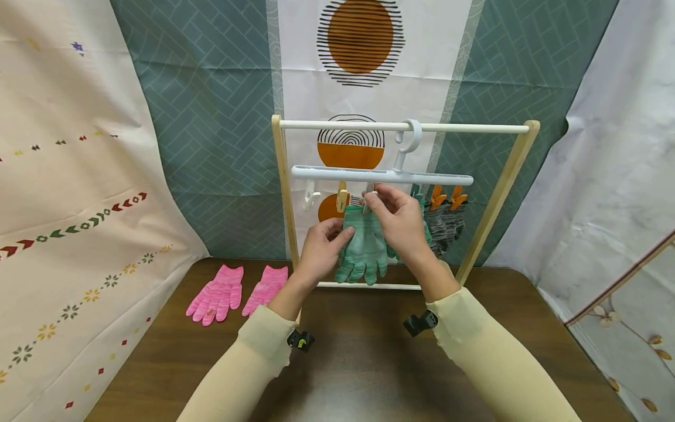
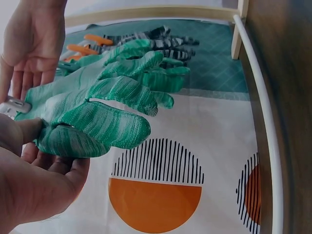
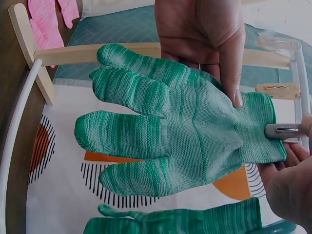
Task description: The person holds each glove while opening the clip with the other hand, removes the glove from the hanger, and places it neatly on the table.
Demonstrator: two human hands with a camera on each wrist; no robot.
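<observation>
A green striped glove (image 1: 364, 246) hangs below the white hanger (image 1: 369, 175), fingers downward. The left hand (image 1: 323, 249) pinches its side edge, thumb on the front and fingers behind, as the right wrist view shows. At the cuff, the right hand (image 1: 401, 220) pinches a grey clip (image 3: 285, 130), whose tip lies over the cuff. Another green glove (image 3: 195, 222) hangs just beside this one. Farther right, orange clips (image 1: 437, 198) hold a black-and-grey glove pair (image 1: 444, 225).
Two pink gloves (image 1: 217, 296) lie on the brown table (image 1: 358, 363) at left. A white clip (image 1: 310, 196) and a yellowish clip (image 1: 342, 197) hang left of the hands. The hanger hooks over the top bar (image 1: 337, 125) of a wooden-sided rack (image 1: 497, 202).
</observation>
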